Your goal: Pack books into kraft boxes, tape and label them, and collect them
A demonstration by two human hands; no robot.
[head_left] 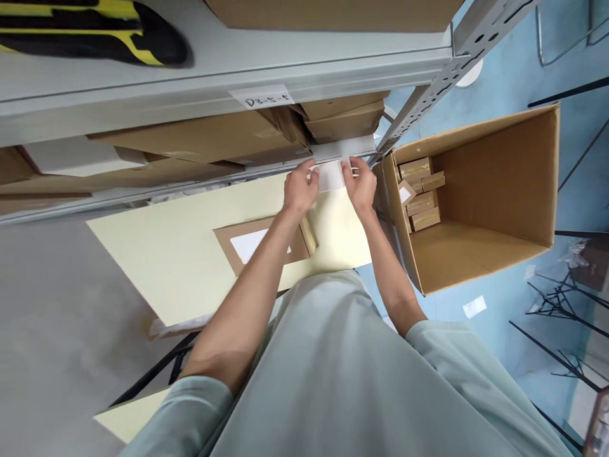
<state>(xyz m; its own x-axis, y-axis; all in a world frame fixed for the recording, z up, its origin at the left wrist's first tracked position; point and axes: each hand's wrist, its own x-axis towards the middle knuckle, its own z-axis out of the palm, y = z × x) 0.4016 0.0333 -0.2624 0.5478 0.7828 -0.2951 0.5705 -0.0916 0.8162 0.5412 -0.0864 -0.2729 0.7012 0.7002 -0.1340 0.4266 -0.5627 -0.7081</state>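
Observation:
A small white paper (331,176) lies at the far edge of a cream board (181,247), between my two hands. My left hand (301,187) is at its left edge, fingers curled with thumb and fingertips near each other. On the paper's right edge, my right hand (359,184) has its thumb and fingers closed round the border. Below my left forearm, a flat brown cardboard box (297,244) with a white label (247,244) rests on the board, partly hidden by that forearm.
A large open carton (495,184) with several small brown boxes (425,219) stands at the right. Ahead is a metal shelf (190,95) holding cartons (204,136), tagged with a handwritten label (261,96). A black and yellow tool (95,32) lies on top.

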